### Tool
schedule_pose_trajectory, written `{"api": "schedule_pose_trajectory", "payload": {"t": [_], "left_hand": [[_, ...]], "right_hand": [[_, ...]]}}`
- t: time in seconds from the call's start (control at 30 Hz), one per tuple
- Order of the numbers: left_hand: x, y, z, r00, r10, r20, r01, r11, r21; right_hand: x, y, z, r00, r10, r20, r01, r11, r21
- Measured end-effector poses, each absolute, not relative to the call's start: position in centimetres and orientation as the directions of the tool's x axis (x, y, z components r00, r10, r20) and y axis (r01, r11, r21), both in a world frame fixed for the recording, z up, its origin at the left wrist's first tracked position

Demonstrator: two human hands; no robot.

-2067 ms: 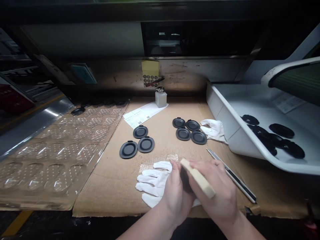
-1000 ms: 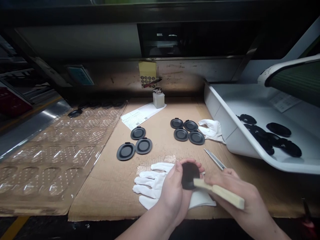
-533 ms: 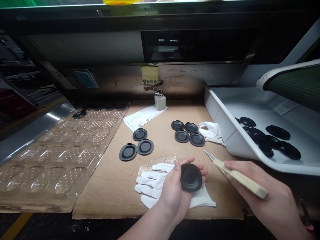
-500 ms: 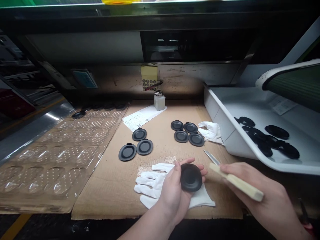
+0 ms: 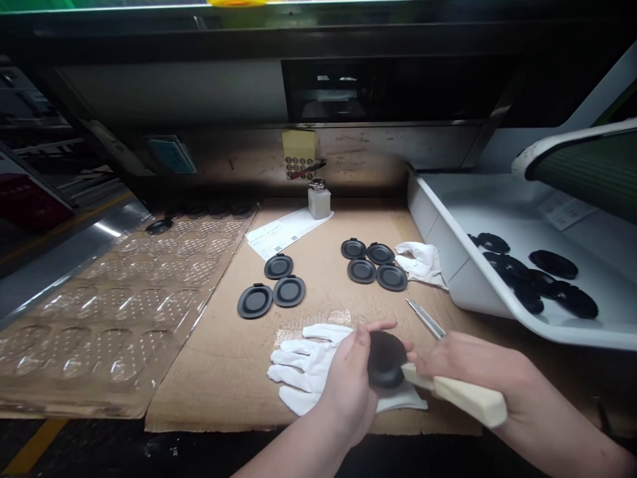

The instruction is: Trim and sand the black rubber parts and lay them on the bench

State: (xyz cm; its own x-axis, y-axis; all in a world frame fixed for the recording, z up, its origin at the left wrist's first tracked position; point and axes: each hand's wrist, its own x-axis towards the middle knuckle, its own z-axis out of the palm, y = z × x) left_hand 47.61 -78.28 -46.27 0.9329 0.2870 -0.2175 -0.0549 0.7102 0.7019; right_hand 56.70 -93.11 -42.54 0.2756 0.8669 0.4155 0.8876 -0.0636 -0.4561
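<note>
My left hand (image 5: pixel 351 382) is closed round a round black plastic lid (image 5: pixel 385 359), its thumb on the near side. In my right hand (image 5: pixel 475 365) is a cream-coloured flat stick (image 5: pixel 470 397); its narrow tip meets, or nearly meets, the right edge of the lid. Beneath my left hand lies a white glove (image 5: pixel 303 372), palm down or up I cannot tell. A slim metal tool (image 5: pixel 423 315), perhaps a knife or tweezers, rests on the cardboard (image 5: pixel 223 372) just beyond my right hand, which partly hides it.
Three black lids (image 5: pixel 288 291) lie left of centre, several more (image 5: pixel 361 271) right of it. A second white glove (image 5: pixel 421 261) touches the white bin (image 5: pixel 458 265) holding black parts. A clear blister tray (image 5: pixel 114 305) spans the left; a pump bottle (image 5: pixel 319 201) stands on papers (image 5: pixel 273 234).
My right hand has moved left and brought the stick's tip to the lid's edge. The lid has shifted slightly right and down with my left hand.
</note>
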Motion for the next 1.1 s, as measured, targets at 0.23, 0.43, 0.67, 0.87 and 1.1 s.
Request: {"api": "schedule_pose_trajectory", "payload": {"t": [0.23,0.43,0.67,0.87,1.1], "left_hand": [[47.5,-78.1,-46.4,0.939,0.281,-0.200,-0.092,0.764,0.639],[47.6,-77.8,-46.5,0.941,0.275,-0.198,-0.119,0.816,0.565],[47.5,-77.6,-46.5,0.946,0.276,-0.171,-0.149,0.838,0.525],[47.6,-77.6,-46.2,0.948,0.255,-0.190,-0.138,0.869,0.475],[47.4,-77.5,-46.4,0.945,0.237,-0.224,-0.137,0.913,0.385]], "right_hand": [[57.2,-97.1,-48.4,0.558,0.510,0.655,0.698,-0.716,-0.037],[58.7,-97.1,-49.6,0.596,0.497,0.631,0.336,-0.868,0.367],[57.4,-94.8,-48.4,0.595,0.506,0.624,0.528,-0.832,0.172],[57.8,-92.2,-48.9,0.553,0.622,0.554,0.659,-0.734,0.164],[57.3,-91.3,-48.4,0.589,0.533,0.607,0.652,-0.757,0.031]]}}
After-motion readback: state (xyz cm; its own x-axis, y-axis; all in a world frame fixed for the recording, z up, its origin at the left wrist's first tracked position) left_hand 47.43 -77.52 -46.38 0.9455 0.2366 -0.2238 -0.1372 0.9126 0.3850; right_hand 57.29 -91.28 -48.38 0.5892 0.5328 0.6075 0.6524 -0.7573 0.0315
